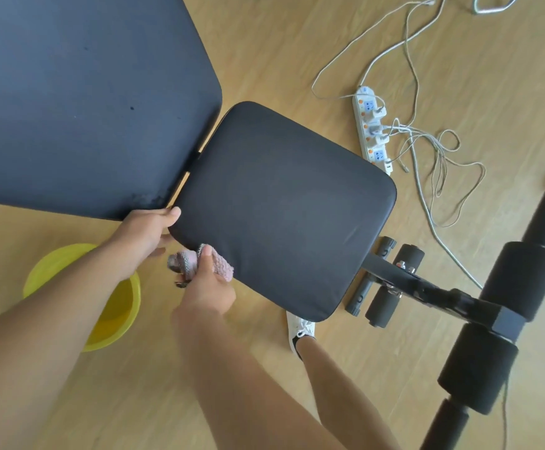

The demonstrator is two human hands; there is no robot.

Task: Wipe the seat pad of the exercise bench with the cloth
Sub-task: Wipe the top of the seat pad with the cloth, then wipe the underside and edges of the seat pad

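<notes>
The black seat pad (pixel 284 209) of the exercise bench fills the middle of the head view, tilted, next to the larger back pad (pixel 79 92) at upper left. My left hand (pixel 144 235) grips the seat pad's near-left corner, thumb on top and fingers under the edge. My right hand (pixel 206 287) is closed on a bunched pink-grey cloth (pixel 222 264) and presses it against the pad's near edge just right of that corner. Part of the cloth sticks out to the left of my fingers.
A yellow basin (pixel 118 306) stands on the wooden floor under my left forearm. Black foam rollers (pixel 505 313) and the bench frame (pixel 427 287) lie to the right. A white power strip (pixel 370 125) with loose cables lies beyond the seat. My white shoe (pixel 300 329) is under the pad's near-right corner.
</notes>
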